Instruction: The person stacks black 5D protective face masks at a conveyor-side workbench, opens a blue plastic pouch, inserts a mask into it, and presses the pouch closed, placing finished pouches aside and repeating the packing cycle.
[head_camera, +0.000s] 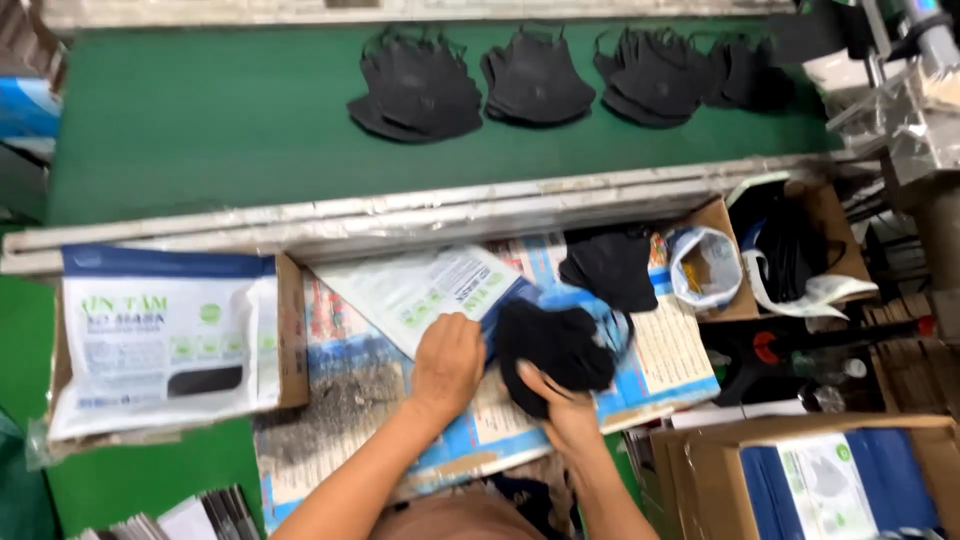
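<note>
Left hand pressed flat on white-and-blue pouch, right hand gripping black masks (stacked) — white-blue packet far left

Black face masks: soft stack of several, dark fabric, bunched and slightly fanned, edges uneven. Gripped from below by the right hand, fingers curled onto the lower edge at 6 o'clock of the stack. Stack rests low over the paper-covered worktop, just right of frame centre.

White-and-blue flat packaging pouch: thin, glossy, printed panel with small green marks, lying flat and skewed, long axis running from 10 to 4 o'clock. Left hand presses palm-down on its lower corner. Pouch's blue open end sits at 9 o'clock of the mask stack, touching it.
</note>
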